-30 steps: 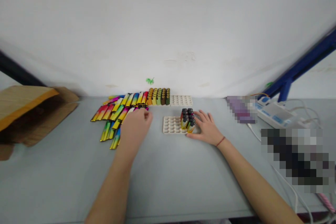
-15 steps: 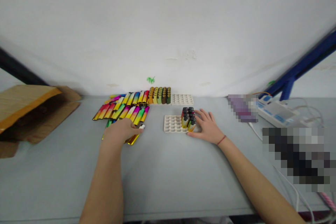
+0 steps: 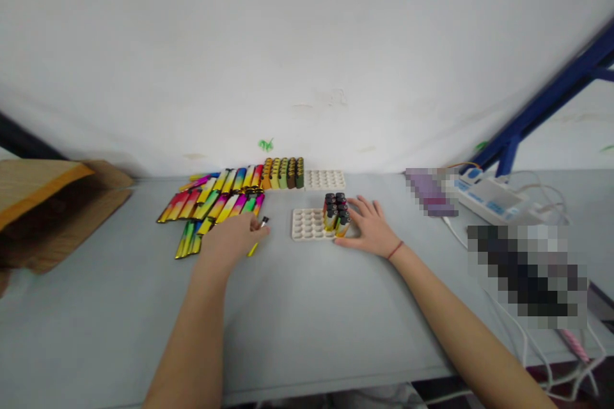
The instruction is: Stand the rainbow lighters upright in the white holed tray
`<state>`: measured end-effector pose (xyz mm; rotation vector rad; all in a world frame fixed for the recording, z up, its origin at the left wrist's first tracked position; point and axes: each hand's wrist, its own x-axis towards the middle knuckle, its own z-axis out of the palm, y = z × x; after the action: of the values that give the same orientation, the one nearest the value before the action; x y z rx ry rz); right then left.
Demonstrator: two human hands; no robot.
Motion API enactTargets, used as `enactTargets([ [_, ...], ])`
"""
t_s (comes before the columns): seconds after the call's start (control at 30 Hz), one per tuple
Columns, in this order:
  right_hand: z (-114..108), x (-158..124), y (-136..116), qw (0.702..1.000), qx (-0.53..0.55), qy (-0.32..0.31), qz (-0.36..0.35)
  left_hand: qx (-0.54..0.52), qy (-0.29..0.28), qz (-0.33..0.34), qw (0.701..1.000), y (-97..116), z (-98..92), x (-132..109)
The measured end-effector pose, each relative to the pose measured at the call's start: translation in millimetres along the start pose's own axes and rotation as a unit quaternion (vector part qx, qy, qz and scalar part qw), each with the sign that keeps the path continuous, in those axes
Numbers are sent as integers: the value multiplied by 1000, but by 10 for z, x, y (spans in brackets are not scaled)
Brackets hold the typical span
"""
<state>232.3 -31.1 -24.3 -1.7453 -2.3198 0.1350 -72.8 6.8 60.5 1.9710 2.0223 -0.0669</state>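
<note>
My left hand [image 3: 233, 236] is closed on a lighter [image 3: 263, 223], whose dark top sticks out past the fingertips, at the front right of a pile of loose colour-gradient lighters [image 3: 221, 208]. In the middle of the table lies a white tray [image 3: 307, 225] with round pockets. Several lighters [image 3: 336, 212] with dark tops stand upright in its right part; the pockets to their left are bare. My right hand [image 3: 373, 228] rests against the right side of these lighters, fingers spread and thumb at the tray's front edge. Whether it presses on them I cannot tell.
Behind, a block of upright lighters [image 3: 284, 174] stands beside a second white tray [image 3: 325, 179] by the wall. An open cardboard box [image 3: 62, 223] lies at left. On the right are a power strip [image 3: 494, 198], white cables [image 3: 518, 326] and blurred-out items.
My left hand has drawn a lighter slightly away from the pile towards the tray, tilting it more upright. My right hand stays beside the standing lighters. The camera view has shifted a little.
</note>
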Motion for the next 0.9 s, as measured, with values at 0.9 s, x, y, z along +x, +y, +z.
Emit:
enactTargets([
  [0.9,-36,-1,2,1000,1,-13,0,-705,102,48,700,545,559,191],
])
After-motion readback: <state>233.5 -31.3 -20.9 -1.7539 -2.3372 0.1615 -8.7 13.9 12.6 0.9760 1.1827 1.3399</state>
